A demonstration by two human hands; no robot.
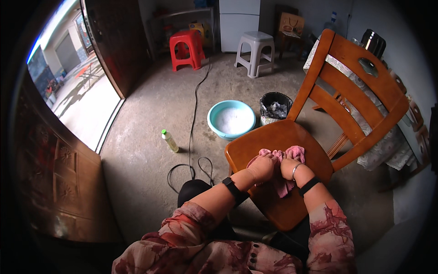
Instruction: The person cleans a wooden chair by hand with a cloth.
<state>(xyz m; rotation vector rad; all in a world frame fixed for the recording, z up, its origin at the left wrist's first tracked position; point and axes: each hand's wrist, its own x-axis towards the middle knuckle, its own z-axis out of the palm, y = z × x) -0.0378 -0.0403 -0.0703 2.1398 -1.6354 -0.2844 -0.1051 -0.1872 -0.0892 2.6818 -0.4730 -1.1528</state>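
Observation:
A bunched pink cloth (283,187) lies on the seat of a brown wooden chair (291,212). My left hand (262,167) grips the cloth from the left, its fingers curled into the folds. Close beside it, my right hand (289,167), with a silvery bracelet at the wrist, clutches the cloth too. Folds of the fabric stick out beyond both hands and hang towards me over the seat. The chair's slatted backrest (345,78) rises to the right. Some fingertips are hidden in the cloth.
Past the seat stand a light-blue basin (211,126) of suds and a black-lined trash bin (266,113). A green-capped bottle (170,141) and a black cable (191,137) are on the concrete floor. Farther back are a red stool (186,39), a grey stool (257,37) and an open door (116,44).

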